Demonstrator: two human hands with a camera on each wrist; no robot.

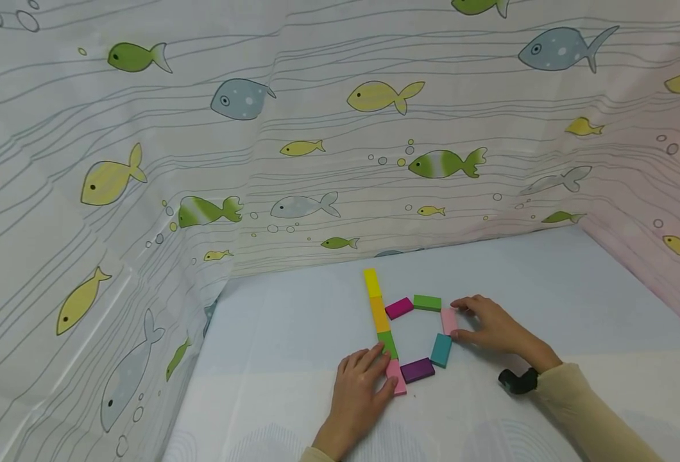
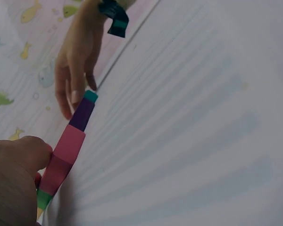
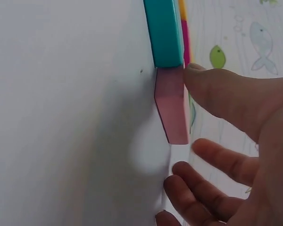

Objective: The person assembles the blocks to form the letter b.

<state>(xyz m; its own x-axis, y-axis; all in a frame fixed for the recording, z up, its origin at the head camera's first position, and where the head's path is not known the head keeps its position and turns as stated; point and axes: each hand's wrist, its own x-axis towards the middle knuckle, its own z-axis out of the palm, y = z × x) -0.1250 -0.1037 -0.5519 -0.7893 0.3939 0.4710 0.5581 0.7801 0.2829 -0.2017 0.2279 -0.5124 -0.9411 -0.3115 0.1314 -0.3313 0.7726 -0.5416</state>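
Observation:
Several small coloured blocks lie end to end on the table. A straight row holds a yellow block [image 1: 372, 283], an orange block [image 1: 380, 314], a green block [image 1: 387, 345] and a lower pink block [image 1: 398, 378]. Right of it curve a magenta block [image 1: 399, 308], another green block [image 1: 427, 303], a second pink block [image 1: 449, 321], a teal block [image 1: 441, 350] and a purple block [image 1: 417, 370]. My left hand [image 1: 358, 388] touches the lower green and pink blocks with extended fingers and thumb. My right hand [image 1: 493, 326] holds the second pink block between thumb and index finger, at its two ends.
A white tabletop [image 1: 282, 321] carries faint arched patterns near its front. Fish-printed curtains [image 1: 317, 173] close off the back and both sides. A dark band [image 1: 518, 381] is worn on my right wrist.

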